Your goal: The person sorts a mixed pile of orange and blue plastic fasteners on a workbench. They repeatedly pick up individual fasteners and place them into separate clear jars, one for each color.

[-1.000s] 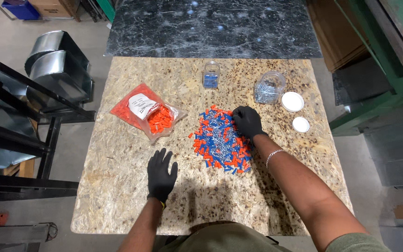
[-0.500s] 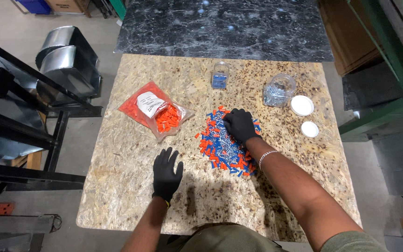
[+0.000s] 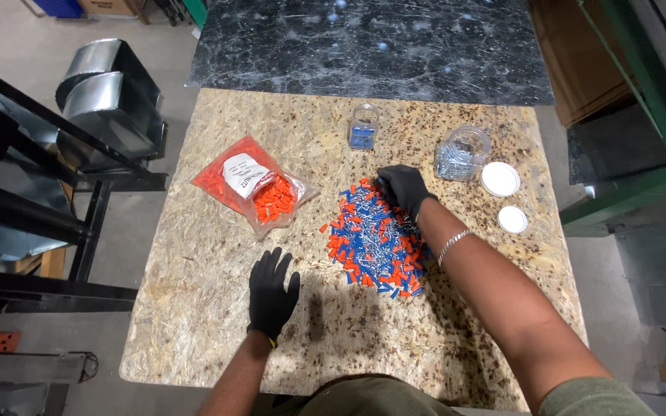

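Note:
A heap of small orange and blue connectors (image 3: 371,245) lies in the middle of a chipboard table (image 3: 194,308). My right hand (image 3: 401,189), in a black glove, rests on the far edge of the heap with fingers curled into the pieces. My left hand (image 3: 273,291), also gloved, lies flat and spread on the bare board to the left of the heap, holding nothing. A clear bag of orange connectors (image 3: 254,191) lies open to the left of the heap.
A small clear jar with blue pieces (image 3: 364,128) and a larger clear jar (image 3: 462,153) stand at the back. Two white lids (image 3: 499,179) (image 3: 512,219) lie at the right. A dark stone slab (image 3: 371,46) is beyond the table; black metal frames (image 3: 32,208) stand left.
My right hand has shifted slightly toward the far edge of the heap. The left hand stays flat on the board. The camera has tilted a little.

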